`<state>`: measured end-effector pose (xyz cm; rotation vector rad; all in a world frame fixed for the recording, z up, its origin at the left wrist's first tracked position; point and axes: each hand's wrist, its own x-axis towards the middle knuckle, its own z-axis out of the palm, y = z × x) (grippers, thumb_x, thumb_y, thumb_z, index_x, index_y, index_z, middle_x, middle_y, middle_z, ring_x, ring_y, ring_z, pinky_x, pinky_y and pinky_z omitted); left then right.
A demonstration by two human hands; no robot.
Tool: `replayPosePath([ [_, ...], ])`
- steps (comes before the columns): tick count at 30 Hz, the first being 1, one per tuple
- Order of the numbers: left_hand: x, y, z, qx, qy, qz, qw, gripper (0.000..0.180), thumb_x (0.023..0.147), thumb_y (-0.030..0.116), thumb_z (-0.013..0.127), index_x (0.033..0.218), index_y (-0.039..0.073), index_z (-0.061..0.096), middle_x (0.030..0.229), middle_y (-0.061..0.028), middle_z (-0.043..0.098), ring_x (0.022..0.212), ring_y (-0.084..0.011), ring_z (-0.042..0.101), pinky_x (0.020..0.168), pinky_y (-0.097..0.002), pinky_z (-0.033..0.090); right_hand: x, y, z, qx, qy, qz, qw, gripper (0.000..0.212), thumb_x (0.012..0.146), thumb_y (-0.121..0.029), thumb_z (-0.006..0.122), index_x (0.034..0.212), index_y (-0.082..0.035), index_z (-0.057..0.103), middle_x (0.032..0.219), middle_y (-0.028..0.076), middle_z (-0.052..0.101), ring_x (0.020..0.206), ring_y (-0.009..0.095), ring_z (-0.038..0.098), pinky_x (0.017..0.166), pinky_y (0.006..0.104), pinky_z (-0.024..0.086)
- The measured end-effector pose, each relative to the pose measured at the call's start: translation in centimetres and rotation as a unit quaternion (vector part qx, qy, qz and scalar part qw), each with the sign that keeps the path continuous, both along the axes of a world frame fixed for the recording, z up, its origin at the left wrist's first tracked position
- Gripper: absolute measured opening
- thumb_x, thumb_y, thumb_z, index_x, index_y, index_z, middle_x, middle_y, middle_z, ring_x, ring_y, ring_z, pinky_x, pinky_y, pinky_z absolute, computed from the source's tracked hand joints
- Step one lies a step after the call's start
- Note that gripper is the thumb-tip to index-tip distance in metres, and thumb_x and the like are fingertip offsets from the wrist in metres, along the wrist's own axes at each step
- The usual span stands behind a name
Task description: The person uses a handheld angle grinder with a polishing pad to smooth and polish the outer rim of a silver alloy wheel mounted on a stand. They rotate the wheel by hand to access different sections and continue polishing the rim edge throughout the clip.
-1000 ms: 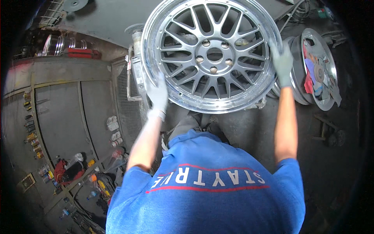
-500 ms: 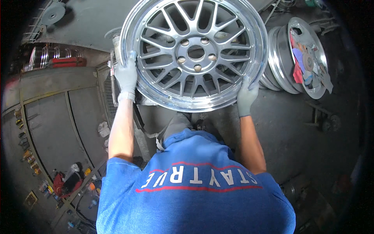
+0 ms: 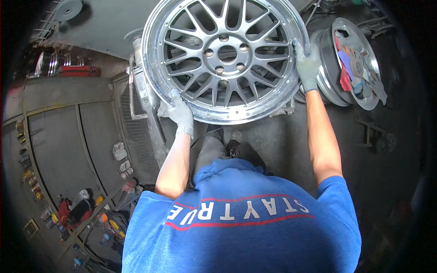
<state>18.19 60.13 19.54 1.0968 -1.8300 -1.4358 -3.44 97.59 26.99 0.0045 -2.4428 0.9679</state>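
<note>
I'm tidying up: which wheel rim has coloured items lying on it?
The rightmost rim, bearing red and purple pieces; the multi-spoke rim between left hand and right hand bears none.

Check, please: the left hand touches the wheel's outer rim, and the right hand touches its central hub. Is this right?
No: in the head view, the right hand touches the wheel's outer rim, not the central hub. The left hand is as you say.

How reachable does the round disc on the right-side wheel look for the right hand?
Probably not while the right hand holds the spoked wheel; otherwise, nothing visible covers the round disc.
</note>
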Motion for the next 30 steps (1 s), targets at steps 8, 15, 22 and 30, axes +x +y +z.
replayPosePath([
  [8,-0.3,-1.7,-3.9,0.000,0.055,-0.005,0.998,0.045,0.110,0.029,0.068,0.138,-0.006,0.066,0.127,-0.0160,0.078,0.114,-0.0264,0.072,0.102,-0.0384,0.054,8.5,-2.1,-5.6,-0.057,-0.034,-0.110,0.992,0.062,0.106,-0.057,0.065,0.109,0.005,0.069,0.101,0.031,0.076,0.095,0.050,0.074,0.088,0.0569,0.054],
  [15,-0.2,-1.9,-3.5,0.013,0.062,-0.064,0.996,0.048,0.109,0.031,0.068,0.138,-0.007,0.067,0.126,-0.0169,0.078,0.113,-0.0250,0.072,0.101,-0.0386,0.054,22.2,-7.4,-11.9,-0.219,-0.246,0.005,0.944,0.038,0.106,-0.036,0.074,0.102,0.001,0.074,0.080,0.011,0.071,0.075,0.023,0.068,0.069,0.0410,0.051],
  [22,7.2,-7.3,0.1,0.102,-0.081,-0.422,0.897,0.044,0.099,0.026,0.080,0.129,-0.004,0.071,0.113,-0.0176,0.080,0.104,-0.0254,0.076,0.096,-0.0391,0.059,33.5,-23.1,-7.9,-0.173,-0.530,0.237,0.796,0.044,0.101,-0.044,0.081,0.096,-0.001,0.073,0.083,0.005,0.072,0.078,0.014,0.068,0.071,0.0337,0.056],
  [30,15.9,-23.1,2.3,0.052,-0.049,-0.294,0.953,0.036,0.108,0.028,0.073,0.083,0.001,0.070,0.074,0.0011,0.065,0.073,-0.0064,0.058,0.067,-0.0295,0.048,31.6,-44.5,-11.1,-0.110,-0.547,0.243,0.794,0.075,0.088,-0.050,0.086,0.135,0.004,0.065,0.119,0.027,0.077,0.110,0.036,0.076,0.099,0.0460,0.058],
])
